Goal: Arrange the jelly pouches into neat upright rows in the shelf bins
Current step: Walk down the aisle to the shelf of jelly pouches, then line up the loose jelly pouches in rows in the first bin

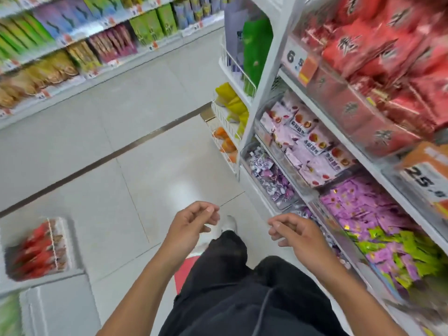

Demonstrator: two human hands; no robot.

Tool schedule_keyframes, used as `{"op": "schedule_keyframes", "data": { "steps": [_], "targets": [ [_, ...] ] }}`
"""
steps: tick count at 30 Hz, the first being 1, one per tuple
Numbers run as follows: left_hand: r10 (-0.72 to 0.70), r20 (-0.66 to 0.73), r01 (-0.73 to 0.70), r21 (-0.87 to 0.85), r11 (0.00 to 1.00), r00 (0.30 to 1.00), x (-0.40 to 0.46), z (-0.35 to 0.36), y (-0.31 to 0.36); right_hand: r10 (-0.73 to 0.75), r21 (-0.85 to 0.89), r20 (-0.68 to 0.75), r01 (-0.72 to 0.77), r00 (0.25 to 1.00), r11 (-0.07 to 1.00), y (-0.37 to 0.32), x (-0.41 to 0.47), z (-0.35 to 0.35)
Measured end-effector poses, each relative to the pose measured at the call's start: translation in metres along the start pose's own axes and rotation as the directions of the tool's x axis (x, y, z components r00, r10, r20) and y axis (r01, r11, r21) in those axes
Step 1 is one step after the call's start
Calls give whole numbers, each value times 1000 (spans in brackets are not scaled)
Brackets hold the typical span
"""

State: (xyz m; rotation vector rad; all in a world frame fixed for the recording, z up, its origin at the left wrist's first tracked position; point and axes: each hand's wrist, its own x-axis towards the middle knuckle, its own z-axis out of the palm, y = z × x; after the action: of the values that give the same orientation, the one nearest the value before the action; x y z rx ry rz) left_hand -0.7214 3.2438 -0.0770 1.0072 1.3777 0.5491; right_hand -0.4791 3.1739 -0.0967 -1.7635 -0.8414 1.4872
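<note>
**Jelly pouches in the shelf bins, both hands empty at the approach**

The jelly pouches [274,178] — small purple-and-white packs — lie in a clear shelf bin [244,154] on a low shelf, ahead of and above the right hand [294,232] in the head view. They are heaped rather than ranked: long axes point in mixed directions, most packs tilted or lying flat, few if any upright; motion blur hides finer detail. A second cluster of similar pouches [303,210] sits in the next bin nearer the right hand, just beyond its knuckles. Further to the right of that hand, a larger bin holds magenta sachets [358,209] mixed with green sachets [407,253], also jumbled. One shelf up, pink snack packs [312,146] lean in a loose overlapping row.

The right hand is loosely curled, fingers bent toward the thumb, holding nothing; it hangs in the aisle beside the shelf front, touching no bin. The left hand [191,224] is likewise half-closed and empty, well clear of the shelf, over the tiled floor [121,185]. Both are probably held forward and relaxed because the person is stepping toward the shelf — a shoe [229,223] shows between them.

Judged from the heaped packs, the arranging in these bins is not yet done; standing each pouch with its long axis vertical is likely the next need.
</note>
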Motion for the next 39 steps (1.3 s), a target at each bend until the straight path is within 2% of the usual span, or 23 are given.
{"op": "schedule_keyframes", "data": {
  "steps": [5,10,13,16,19,20,22,24,25,26,29,32,34,36,38,39],
  "targets": [
    [-76,203,36,196,980,976,98,10,36,77,123,-144,-59,987,991,-3,19,0],
    [-168,315,59,326,943,934,176,50,15,194,227,-216,-144,957,963,41,49,2],
    [-177,367,19,396,918,913,225,73,-7,183,157,-251,-146,950,977,65,93,7],
    [-102,386,-116,501,858,917,279,84,-33,123,-36,-333,-143,935,989,91,151,16],
    [27,468,-348,618,705,883,340,91,-68,43,-304,-409,-180,911,936,128,218,30],
    [83,508,-449,660,602,858,362,96,-82,7,-419,-432,-207,902,884,142,241,36],
    [206,614,-646,693,320,762,409,106,-110,-44,-633,-451,-285,891,720,169,284,50],
    [256,707,-739,671,52,659,452,118,-135,-97,-773,-472,-359,876,523,196,321,61],
    [251,728,-747,664,-31,638,469,122,-147,-139,-802,-485,-376,863,463,208,334,66],
    [263,734,-748,661,-65,626,485,123,-159,-190,-820,-497,-387,847,422,220,345,70],
    [354,713,-762,648,-4,605,518,118,-189,-382,-859,-506,-410,773,307,253,370,71],
    [464,762,-842,536,-61,451,538,107,-205,-614,-892,-445,-388,652,233,275,387,60],
    [466,816,-896,432,-98,343,548,100,-205,-721,-913,-388,-346,574,216,286,395,54],
    [428,870,-917,351,-189,245,557,94,-203,-774,-920,-371,-315,512,233,290,400,53],
    [429,875,-901,353,-252,223,560,94,-202,-774,-920,-376,-305,510,246,291,400,53],
    [450,860,-892,378,-249,239,559,95,-203,-756,-919,-380,-312,533,241,290,399,53]
  ]
}}
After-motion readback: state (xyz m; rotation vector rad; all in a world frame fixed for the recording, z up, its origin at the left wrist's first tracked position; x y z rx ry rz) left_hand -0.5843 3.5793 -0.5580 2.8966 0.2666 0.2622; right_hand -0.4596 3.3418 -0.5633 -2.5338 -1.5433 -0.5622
